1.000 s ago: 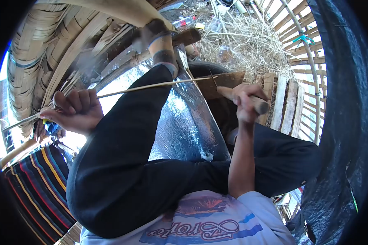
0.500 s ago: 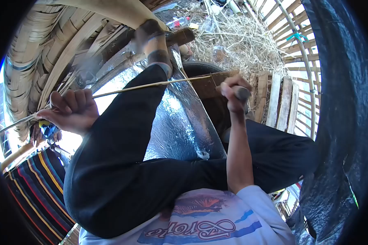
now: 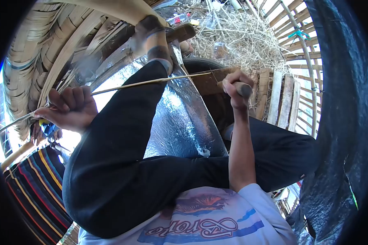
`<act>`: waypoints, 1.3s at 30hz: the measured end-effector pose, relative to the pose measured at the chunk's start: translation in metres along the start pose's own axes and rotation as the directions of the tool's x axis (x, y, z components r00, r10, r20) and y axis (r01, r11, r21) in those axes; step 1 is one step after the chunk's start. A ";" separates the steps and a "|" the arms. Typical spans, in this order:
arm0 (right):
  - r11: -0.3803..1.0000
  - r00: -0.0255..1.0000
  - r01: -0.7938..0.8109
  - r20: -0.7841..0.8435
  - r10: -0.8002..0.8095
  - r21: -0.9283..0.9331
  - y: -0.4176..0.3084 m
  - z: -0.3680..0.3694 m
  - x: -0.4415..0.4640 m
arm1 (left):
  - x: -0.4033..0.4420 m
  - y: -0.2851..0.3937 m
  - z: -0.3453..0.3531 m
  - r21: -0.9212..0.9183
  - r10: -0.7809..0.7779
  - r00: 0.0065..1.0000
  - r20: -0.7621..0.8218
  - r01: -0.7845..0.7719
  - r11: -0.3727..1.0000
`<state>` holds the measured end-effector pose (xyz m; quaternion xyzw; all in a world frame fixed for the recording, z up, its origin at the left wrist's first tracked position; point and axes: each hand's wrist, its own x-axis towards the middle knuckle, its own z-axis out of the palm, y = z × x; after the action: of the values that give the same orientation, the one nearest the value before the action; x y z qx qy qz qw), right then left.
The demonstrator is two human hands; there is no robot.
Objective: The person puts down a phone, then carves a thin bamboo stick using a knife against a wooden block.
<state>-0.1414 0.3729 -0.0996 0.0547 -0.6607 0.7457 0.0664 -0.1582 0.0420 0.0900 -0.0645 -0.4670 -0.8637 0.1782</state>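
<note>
A long thin strip (image 3: pixel 139 83) runs across my raised knee, slanting up to the right. My left hand (image 3: pixel 71 107) is closed round its left part, thumb pointing left. In my right hand (image 3: pixel 238 87) is a wooden-handled tool (image 3: pixel 244 89), gripped by the handle, whose thin blade points up and left near the strip's right end. Whether the blade touches the strip cannot be made out. Behind that end lies a wooden board (image 3: pixel 216 81). Shiny silvery sheeting (image 3: pixel 178 122) shows between my legs.
Dry straw (image 3: pixel 241 41) and scraps lie beyond the board. Wooden slats (image 3: pixel 282 98) stand at the right, before a bamboo lattice (image 3: pixel 306 45). Dark plastic sheeting (image 3: pixel 339 122) hangs far right. A post (image 3: pixel 157 41) and woven bamboo (image 3: pixel 24 73) are upper left, striped cloth (image 3: pixel 37 183) lower left.
My right hand with the tool moved left towards the strip's end, then slightly back to the right. My left hand keeps its hold on the strip. The view has shifted slightly.
</note>
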 end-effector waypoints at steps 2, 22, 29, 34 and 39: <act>1.000 1.000 -0.017 -0.025 0.018 0.021 -0.006 -0.001 0.004 | 0.002 0.001 -0.002 -0.009 0.005 0.999 0.046 -0.004 1.000; 0.996 0.998 -0.059 -0.030 0.061 0.059 0.005 -0.001 0.003 | -0.001 -0.003 0.001 -0.048 -0.001 0.998 0.065 0.004 0.999; 0.951 0.952 -0.057 -0.270 0.144 0.305 0.022 -0.013 -0.008 | 0.000 -0.005 0.005 -0.029 0.024 0.994 0.110 -0.021 0.999; 0.923 0.864 -0.019 -0.458 0.209 0.384 0.014 -0.024 -0.008 | 0.004 -0.004 0.023 0.057 -0.013 0.994 0.106 0.007 0.998; 0.953 0.799 0.002 -0.574 0.181 0.302 0.013 -0.020 -0.005 | 0.009 -0.008 0.036 0.160 -0.069 0.966 0.249 0.030 0.987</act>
<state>-0.1389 0.3912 -0.1157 -0.2044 -0.4927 0.8152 0.2257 -0.1714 0.0741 0.1065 -0.1487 -0.5530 -0.8137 0.0998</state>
